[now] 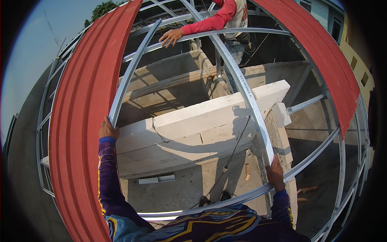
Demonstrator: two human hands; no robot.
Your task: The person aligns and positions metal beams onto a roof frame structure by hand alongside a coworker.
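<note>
My left hand (pixel 109 130) is closed around the near end of a silvery metal channel (pixel 132 74), beside the edge of a red ribbed roofing sheet (pixel 82 109). On the right, my right hand (pixel 275 174) grips the near end of a longer metal channel (pixel 244 86) that runs away from me over the open frame. Both channels reach a curved cross channel (pixel 258 30) on the far side. A co-worker's hand (pixel 171 37), with a red sleeve, rests at that cross channel between the two.
Another red roofing sheet (pixel 318 52) covers the right side. Below the frame stands a wall of pale blocks (pixel 181 139). A near cross channel (pixel 229 201) passes in front of my body, above the concrete floor. A cord (pixel 238 143) hangs down. Wooden beams (pixel 173 82) span farther back.
</note>
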